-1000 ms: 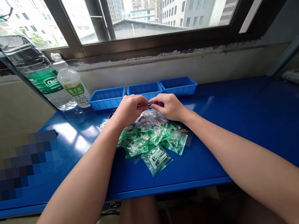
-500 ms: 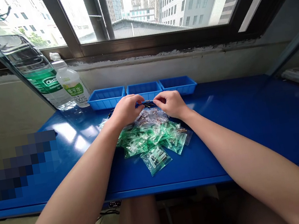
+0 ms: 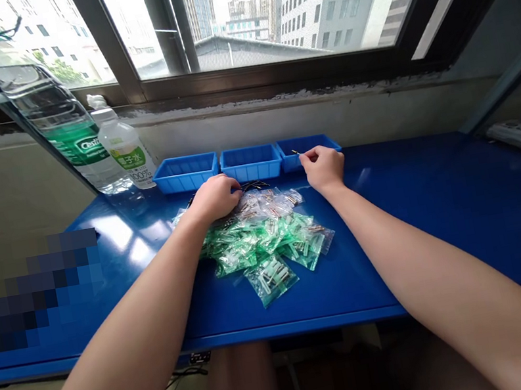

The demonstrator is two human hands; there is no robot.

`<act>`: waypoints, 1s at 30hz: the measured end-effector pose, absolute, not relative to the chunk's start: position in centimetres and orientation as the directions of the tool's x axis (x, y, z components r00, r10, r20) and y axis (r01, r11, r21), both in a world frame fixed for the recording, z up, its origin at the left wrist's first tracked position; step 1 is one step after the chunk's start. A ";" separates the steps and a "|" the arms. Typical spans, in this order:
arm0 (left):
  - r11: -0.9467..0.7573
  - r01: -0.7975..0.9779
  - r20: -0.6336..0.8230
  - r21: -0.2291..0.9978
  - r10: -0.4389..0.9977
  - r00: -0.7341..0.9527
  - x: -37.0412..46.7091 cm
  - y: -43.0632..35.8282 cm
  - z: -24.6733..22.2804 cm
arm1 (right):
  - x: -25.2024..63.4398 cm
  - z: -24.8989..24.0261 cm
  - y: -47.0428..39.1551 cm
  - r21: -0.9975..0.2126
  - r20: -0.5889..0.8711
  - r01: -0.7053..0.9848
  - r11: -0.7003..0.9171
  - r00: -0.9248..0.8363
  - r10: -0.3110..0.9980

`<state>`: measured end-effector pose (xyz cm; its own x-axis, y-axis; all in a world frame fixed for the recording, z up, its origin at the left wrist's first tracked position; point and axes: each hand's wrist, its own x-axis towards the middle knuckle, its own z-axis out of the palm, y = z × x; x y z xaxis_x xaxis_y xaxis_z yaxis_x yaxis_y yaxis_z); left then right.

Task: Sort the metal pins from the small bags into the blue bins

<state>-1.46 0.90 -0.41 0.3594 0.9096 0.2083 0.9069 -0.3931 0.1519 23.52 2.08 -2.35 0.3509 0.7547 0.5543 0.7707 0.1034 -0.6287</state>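
My right hand (image 3: 324, 167) pinches a thin dark piece with a gold-coloured tip (image 3: 297, 152) in front of the right blue bin (image 3: 289, 162). Low over the pile's back left, my left hand (image 3: 217, 197) has its fingers curled down; their tips are hidden, and what they hold, if anything, cannot be made out. Several thin black pieces (image 3: 255, 185) lie just right of it. Clear bags of copper-coloured parts (image 3: 269, 203) and green-tinted bags (image 3: 253, 243) make up the pile. One bag of pale and metallic parts (image 3: 272, 278) lies at its front.
The middle blue bin (image 3: 252, 171) and left blue bin (image 3: 187, 180) stand in a row with the right one by the wall. A large water bottle (image 3: 77, 146) and a smaller bottle (image 3: 127, 152) stand at the back left of the blue table (image 3: 422, 208).
My right hand has moved right, away from my left hand, to the right bin with the thin piece. My left hand has shifted slightly left and down towards the pile.
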 end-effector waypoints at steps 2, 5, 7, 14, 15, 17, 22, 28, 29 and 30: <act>-0.386 0.909 0.196 0.157 0.914 0.354 -1.5 1.0 -0.5 | 23.6 -2.3 2.1 -0.636 0.545 0.767 0.080 0.374 0.751; -0.379 0.911 0.188 0.163 0.918 0.349 -1.5 1.1 -0.7 | 23.8 -2.3 2.2 -0.647 0.532 0.761 0.044 0.410 0.741; -0.378 0.912 0.184 0.161 0.919 0.349 -1.5 1.2 -0.8 | 24.0 -2.4 2.4 -0.647 0.533 0.761 0.034 0.420 0.735; -0.393 0.904 0.176 0.170 0.914 0.365 -1.6 1.0 -0.7 | 24.4 -2.8 2.8 -0.653 0.547 0.755 0.048 0.428 0.719; -0.395 0.900 0.182 0.182 0.913 0.364 -1.6 1.0 -0.7 | 24.4 -2.8 2.8 -0.657 0.550 0.752 0.057 0.426 0.718; -0.403 0.892 0.194 0.203 0.910 0.367 -1.7 1.0 -0.7 | 24.4 -2.9 2.9 -0.665 0.555 0.743 0.080 0.419 0.719; -0.438 0.874 0.235 0.211 0.891 0.390 -1.8 1.2 -0.8 | 24.3 -2.8 2.8 -0.678 0.555 0.727 0.112 0.406 0.726; -0.459 0.855 0.257 0.241 0.880 0.400 -1.9 1.3 -0.9 | 23.8 -2.6 2.5 -0.668 0.540 0.736 0.108 0.380 0.751; -0.458 0.855 0.259 0.246 0.881 0.397 -1.9 1.3 -0.9 | 23.7 -2.6 2.5 -0.660 0.543 0.743 0.112 0.368 0.755; -0.454 0.855 0.261 0.251 0.882 0.392 -2.0 1.4 -0.9 | 23.6 -2.6 2.4 -0.650 0.549 0.750 0.123 0.350 0.759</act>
<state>-1.96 1.35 -0.88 0.3921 0.8822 0.2609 0.8548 -0.4542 0.2511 23.56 2.43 -2.57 0.3505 0.7589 0.5488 0.7503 0.1233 -0.6495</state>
